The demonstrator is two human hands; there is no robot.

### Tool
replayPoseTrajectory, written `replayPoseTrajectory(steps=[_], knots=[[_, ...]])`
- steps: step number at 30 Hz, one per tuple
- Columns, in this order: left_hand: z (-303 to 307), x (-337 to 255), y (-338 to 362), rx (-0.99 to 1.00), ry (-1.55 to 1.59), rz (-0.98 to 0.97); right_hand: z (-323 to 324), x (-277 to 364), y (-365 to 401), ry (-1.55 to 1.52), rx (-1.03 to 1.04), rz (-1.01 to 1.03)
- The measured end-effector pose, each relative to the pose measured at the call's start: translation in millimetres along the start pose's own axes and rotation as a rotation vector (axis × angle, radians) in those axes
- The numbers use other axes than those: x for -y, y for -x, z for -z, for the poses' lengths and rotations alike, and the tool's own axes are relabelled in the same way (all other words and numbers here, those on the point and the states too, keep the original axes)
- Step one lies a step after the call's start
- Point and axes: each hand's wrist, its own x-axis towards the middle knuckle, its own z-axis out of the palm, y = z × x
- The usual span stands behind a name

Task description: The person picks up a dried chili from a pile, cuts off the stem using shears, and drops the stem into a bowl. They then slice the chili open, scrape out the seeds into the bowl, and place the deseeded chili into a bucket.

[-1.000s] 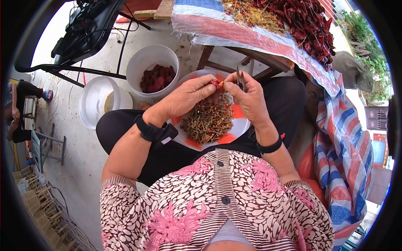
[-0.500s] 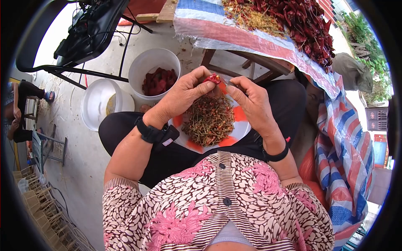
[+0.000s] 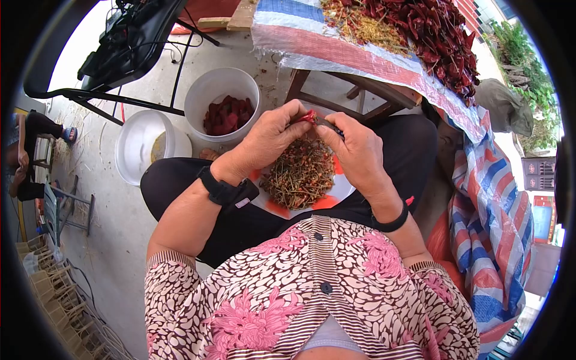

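— Currently held?
— Left hand (image 3: 264, 141): pinching chili (image 3: 308, 116) above plate (image 3: 342, 189). Right hand (image 3: 354, 150): closed round scissors (image 3: 330, 125), touching chili.
— Progress?
— Bucket (image 3: 210, 87): partly filled. Table (image 3: 336, 51): big heap (image 3: 438, 36), seemingly untrimmed.

Wooden table (image 3: 373, 86), 1 o'clock: striped tarp (image 3: 336, 53) w/ dried red chilies (image 3: 441, 36), stem scraps (image 3: 367, 25). Concrete floor (image 3: 117, 231), 10 o'clock: white bucket (image 3: 198, 90), white basin (image 3: 135, 144).
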Motion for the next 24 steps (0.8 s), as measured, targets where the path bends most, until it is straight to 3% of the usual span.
replayPoseTrajectory(steps=[2, 5, 14, 17, 20, 23, 24], knots=[[-3.0, 0.5, -0.5, -0.008, 0.035, 0.002, -3.3, -5.7, -0.5, -0.063, 0.03, -0.018], [-4.4, -1.6, -0.7, 0.014, 0.185, -0.007, -12.7, -17.3, -1.6, -0.874, 0.17, -0.169], [-0.2, -8.2, 0.6, 0.061, 0.396, -0.044, -13.9, -14.2, 0.2, -1.572, 0.45, -0.538], [2.1, -9.4, 1.7, 0.092, 0.432, -0.028, -19.0, -17.8, 3.3, -1.68, 0.504, -0.508], [4.7, -6.2, 3.0, 0.122, 0.428, -0.016, -6.4, -16.2, -1.9, -1.456, 0.518, -0.449], [5.8, -7.6, 4.1, 0.087, 0.353, 0.048, 0.3, -28.9, -2.8, -1.159, 0.413, -0.36], [5.6, -7.2, 4.6, 0.08, 0.347, 0.057, -1.1, -13.6, -1.0, -1.058, 0.241, -0.316]])
